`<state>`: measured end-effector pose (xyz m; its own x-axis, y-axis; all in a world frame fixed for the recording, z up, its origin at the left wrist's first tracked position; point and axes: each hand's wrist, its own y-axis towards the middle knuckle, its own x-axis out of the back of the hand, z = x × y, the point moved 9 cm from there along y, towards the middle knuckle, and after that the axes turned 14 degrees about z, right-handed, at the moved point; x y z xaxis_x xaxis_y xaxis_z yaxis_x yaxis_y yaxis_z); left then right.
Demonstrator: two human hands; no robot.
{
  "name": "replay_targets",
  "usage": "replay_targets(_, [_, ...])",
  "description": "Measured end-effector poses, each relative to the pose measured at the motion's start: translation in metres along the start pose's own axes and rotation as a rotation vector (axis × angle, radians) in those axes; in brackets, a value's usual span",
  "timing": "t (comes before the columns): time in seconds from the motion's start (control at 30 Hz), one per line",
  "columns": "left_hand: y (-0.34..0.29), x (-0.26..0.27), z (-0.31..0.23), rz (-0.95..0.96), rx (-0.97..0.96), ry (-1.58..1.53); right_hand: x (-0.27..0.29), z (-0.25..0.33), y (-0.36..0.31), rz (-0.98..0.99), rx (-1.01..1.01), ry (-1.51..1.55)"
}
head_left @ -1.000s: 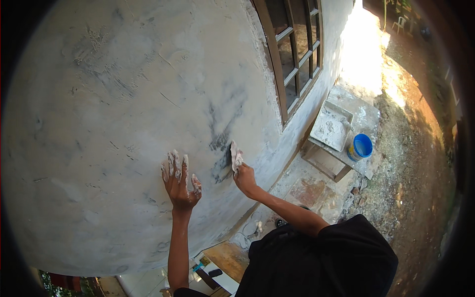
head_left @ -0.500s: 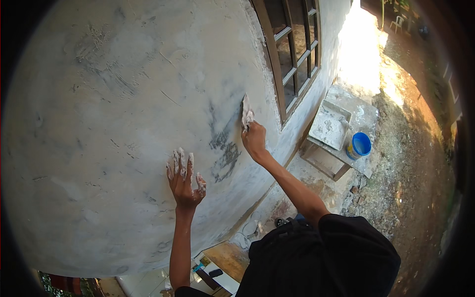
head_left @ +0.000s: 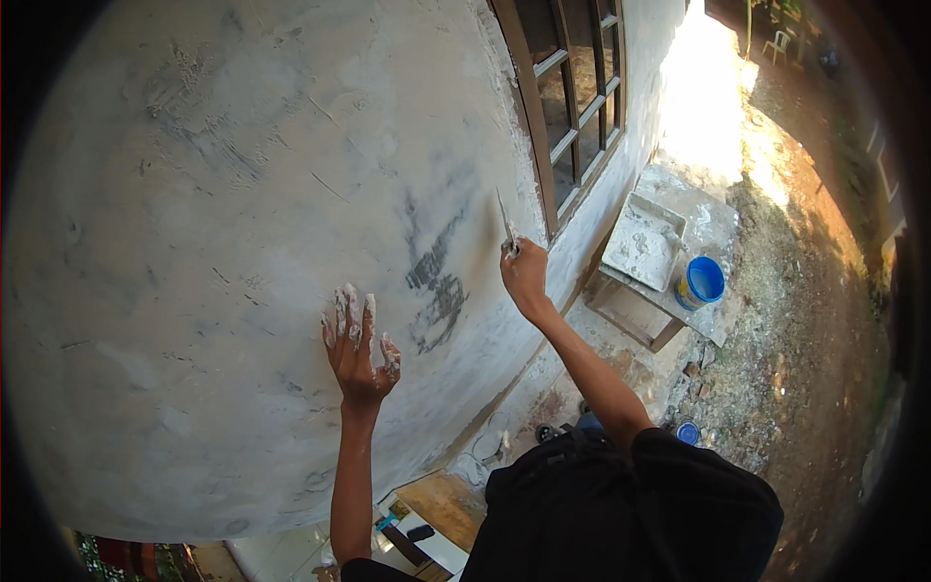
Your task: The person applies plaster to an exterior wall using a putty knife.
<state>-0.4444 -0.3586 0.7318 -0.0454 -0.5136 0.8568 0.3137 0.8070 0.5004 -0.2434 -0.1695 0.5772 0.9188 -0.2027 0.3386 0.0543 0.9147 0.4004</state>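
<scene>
- The wall [head_left: 242, 242] is rough grey-white plaster with darker wet streaks near its middle.
- A brown-framed barred window [head_left: 572, 107] stands right of the streaks.
- The left hand [head_left: 357, 339], caked in white plaster, lies flat on the wall, grip spread wide.
- The right hand [head_left: 524, 276] has its grip closed around a thin flat putty knife [head_left: 505, 221], blade against the wall beside the window frame.

Wall [head_left: 242, 194]: pale grey-white plaster, dark grey streaks and smudges near centre. Left hand [head_left: 357, 344]: fingers caked white. Knife [head_left: 505, 221]: grey blade smeared white. Window frame [head_left: 529, 107]: brown. Bucket [head_left: 701, 281]: bright blue. Tray [head_left: 645, 242]: grey, spattered white. Ground [head_left: 805, 320]: reddish-brown. Sleeve [head_left: 698, 485]: black.
</scene>
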Motion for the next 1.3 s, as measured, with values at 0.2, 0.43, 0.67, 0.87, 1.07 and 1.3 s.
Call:
replay_targets(0.2, [-0.004,0.000,0.001,0.003,0.005,0.016,-0.072,0.033,-0.040,0.193,0.170,0.032])
replay_targets(0.43, [0.001,0.000,0.005,-0.018,-0.023,0.001,-0.039,0.030,-0.080,0.203,0.138,0.137])
replay_targets(0.67, [0.008,0.001,-0.004,-0.030,-0.034,-0.015,-0.003,-0.015,0.008,-0.035,0.040,-0.016])
replay_targets(0.87, [0.002,0.001,0.004,-0.038,-0.012,0.017,-0.050,0.022,-0.034,0.084,0.144,0.038])
replay_targets(1.07, [0.005,-0.002,0.004,-0.025,-0.040,-0.012,-0.053,0.027,-0.071,0.175,0.173,0.130])
replay_targets(1.3, [0.014,-0.001,-0.004,-0.035,-0.067,-0.041,-0.007,-0.025,0.007,-0.066,-0.038,0.016])
